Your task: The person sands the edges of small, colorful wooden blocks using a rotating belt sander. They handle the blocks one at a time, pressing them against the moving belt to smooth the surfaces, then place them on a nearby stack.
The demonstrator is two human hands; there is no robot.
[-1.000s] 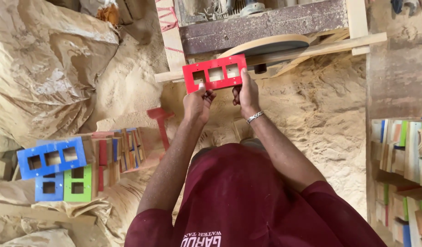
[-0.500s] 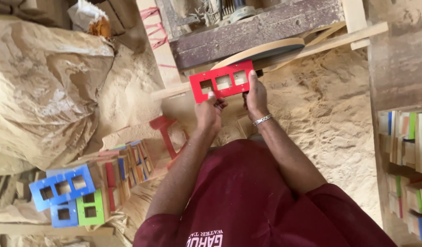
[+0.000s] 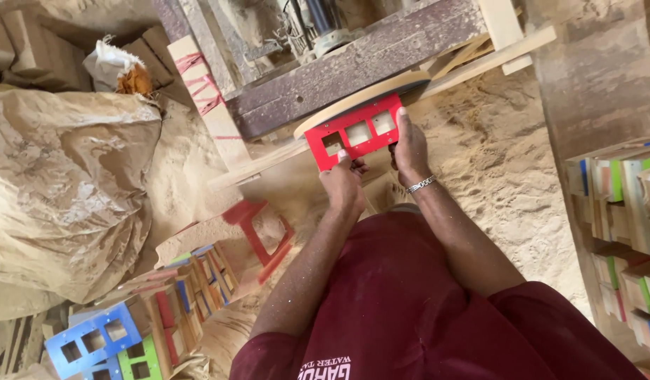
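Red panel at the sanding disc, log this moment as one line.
left hand: holds red panel lower corner | right hand: grips its right end | panel: against round sanding disc | floor: sawdust

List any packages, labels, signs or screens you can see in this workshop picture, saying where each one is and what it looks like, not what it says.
Large sack: at the left, on the sawdust, crumpled tan paper, bulging.
Small bag: upper left behind the sack, crumpled white, with orange-brown stuff showing.
Shirt print: bottom edge, white letters on the dark red shirt.
No signs or screens show.
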